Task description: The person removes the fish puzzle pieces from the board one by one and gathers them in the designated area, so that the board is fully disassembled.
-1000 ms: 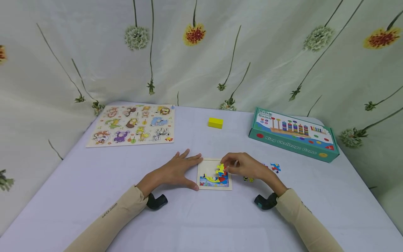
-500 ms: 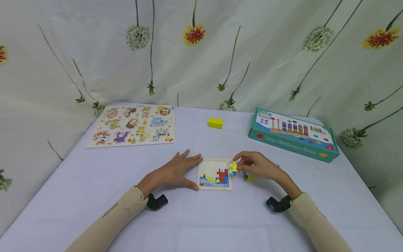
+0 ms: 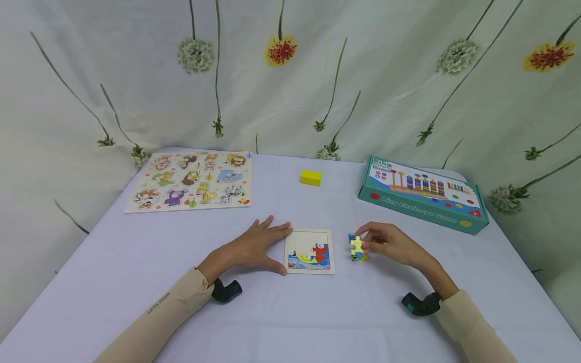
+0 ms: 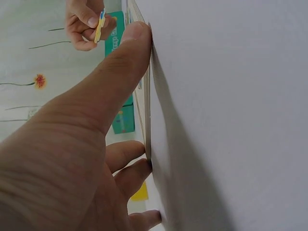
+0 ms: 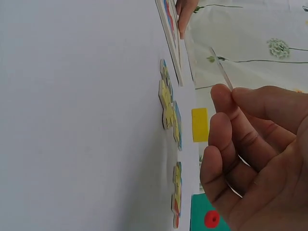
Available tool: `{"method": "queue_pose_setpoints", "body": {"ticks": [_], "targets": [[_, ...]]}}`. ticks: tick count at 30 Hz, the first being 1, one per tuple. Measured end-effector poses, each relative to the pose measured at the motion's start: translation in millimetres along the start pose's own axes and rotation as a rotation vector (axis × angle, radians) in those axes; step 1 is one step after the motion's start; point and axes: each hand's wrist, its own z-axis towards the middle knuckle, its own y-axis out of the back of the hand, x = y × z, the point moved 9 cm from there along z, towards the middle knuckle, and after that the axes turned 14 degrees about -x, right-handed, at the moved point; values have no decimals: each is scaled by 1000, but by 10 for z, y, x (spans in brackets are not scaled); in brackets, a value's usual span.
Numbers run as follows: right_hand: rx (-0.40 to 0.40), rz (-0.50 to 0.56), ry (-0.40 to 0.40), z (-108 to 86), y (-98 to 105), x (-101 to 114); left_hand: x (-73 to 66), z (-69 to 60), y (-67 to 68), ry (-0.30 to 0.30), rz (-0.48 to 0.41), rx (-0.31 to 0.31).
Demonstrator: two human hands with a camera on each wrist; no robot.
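Observation:
A small square wooden jigsaw board (image 3: 301, 237) lies mid-table, its lower part filled with blue, red and yellow pieces. My left hand (image 3: 254, 245) lies at the board's left side with fingers spread; in the left wrist view its thumb (image 4: 122, 62) and fingertips touch the board's edge. To the right of the board, my right hand (image 3: 392, 244) pinches a mostly yellow jigsaw piece (image 3: 357, 245) between thumb and fingertips. That piece looks edge-on in the right wrist view, above several loose jigsaw pieces (image 5: 167, 103) on the table, which the hand and held piece mostly hide in the head view.
A large animal peg puzzle (image 3: 192, 182) lies at the back left. Near the back middle sits a yellow block (image 3: 310, 177). The green Ring Challenge Game box (image 3: 422, 194) stands at the back right, before a flowered cloth backdrop.
My right hand has carried the yellow jigsaw piece off the board and rightwards, over the loose pieces. The left hand stays at the board's edge.

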Motion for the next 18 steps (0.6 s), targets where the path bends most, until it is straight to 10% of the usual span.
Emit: {"method": "queue_pose_setpoints", "body": {"ticks": [18], "targets": [[2,40,-72,-142,111,-141,-11,-3,8,-9,-5,4]]}}
